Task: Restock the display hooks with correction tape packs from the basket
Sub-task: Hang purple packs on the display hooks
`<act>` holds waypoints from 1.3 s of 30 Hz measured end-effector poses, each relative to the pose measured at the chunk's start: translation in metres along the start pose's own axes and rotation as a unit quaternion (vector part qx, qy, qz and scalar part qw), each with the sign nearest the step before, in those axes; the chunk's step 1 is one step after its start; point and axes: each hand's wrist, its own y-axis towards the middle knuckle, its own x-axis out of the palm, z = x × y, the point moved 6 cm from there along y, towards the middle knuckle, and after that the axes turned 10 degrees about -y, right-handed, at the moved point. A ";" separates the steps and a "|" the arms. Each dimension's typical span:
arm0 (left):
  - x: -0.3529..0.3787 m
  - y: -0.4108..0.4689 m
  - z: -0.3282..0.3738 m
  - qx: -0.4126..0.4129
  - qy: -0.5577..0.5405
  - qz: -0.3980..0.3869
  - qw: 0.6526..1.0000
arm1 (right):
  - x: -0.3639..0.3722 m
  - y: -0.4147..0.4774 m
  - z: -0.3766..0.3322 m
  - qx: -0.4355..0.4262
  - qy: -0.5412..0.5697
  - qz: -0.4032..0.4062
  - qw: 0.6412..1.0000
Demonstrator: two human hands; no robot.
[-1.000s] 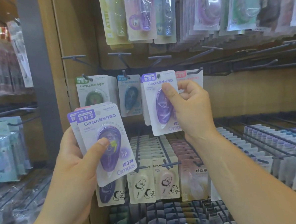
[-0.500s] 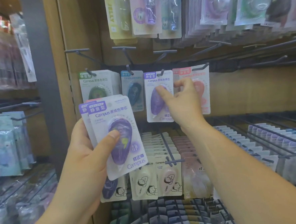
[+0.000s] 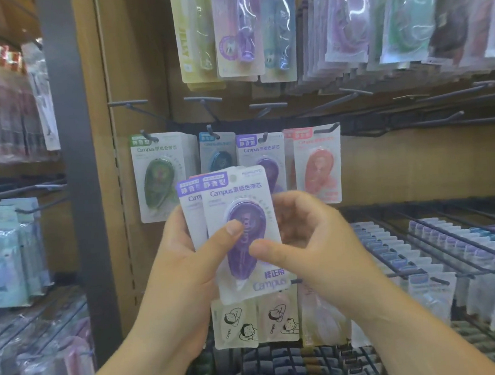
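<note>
LEFT: left hand (image 3: pixel 182 278) grips a small fan of white-carded purple correction tape packs (image 3: pixel 241 193), thumb on the front blister | RIGHT: right hand (image 3: pixel 316 241) pinches the front one's edge | RISK: pulling it may drag the pack behind loose, and the card hole could miss the dark metal hook (image 3: pixel 264 135) just above both hands

Wooden back panel (image 3: pixel 138 78), far; dark upright post (image 3: pixel 69 140), left; dark wire racks (image 3: pixel 433 205), right; even light.

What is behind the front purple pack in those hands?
Behind the front purple pack, a second purple-labelled pack, offset left, both gripped by the left hand. Any others are covered.
</note>
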 end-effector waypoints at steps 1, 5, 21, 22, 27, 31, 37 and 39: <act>0.003 0.000 -0.001 0.001 0.001 -0.002 1.000 | 0.000 -0.002 0.000 0.000 0.000 0.001 1.000; 0.015 -0.002 -0.005 0.010 0.006 0.003 1.000 | -0.008 -0.007 0.005 0.008 -0.001 0.024 1.000; -0.015 -0.003 -0.001 0.036 0.065 0.060 0.995 | -0.029 0.015 0.002 0.041 0.074 0.079 0.993; -0.018 -0.003 0.001 0.041 0.069 0.068 0.994 | -0.028 0.019 -0.001 0.034 0.059 0.077 0.995; -0.027 -0.005 0.009 0.056 0.060 0.091 0.992 | -0.022 0.032 0.000 0.027 0.020 0.099 0.995; -0.030 -0.006 0.015 0.069 0.058 0.090 0.992 | -0.017 0.033 0.005 0.026 0.006 0.125 0.992; -0.033 -0.005 0.016 0.067 0.051 0.088 0.993 | -0.015 0.040 0.018 0.046 -0.024 0.141 0.989; -0.034 -0.004 0.013 0.055 0.052 0.080 0.994 | -0.014 0.047 0.022 0.047 -0.054 0.136 0.988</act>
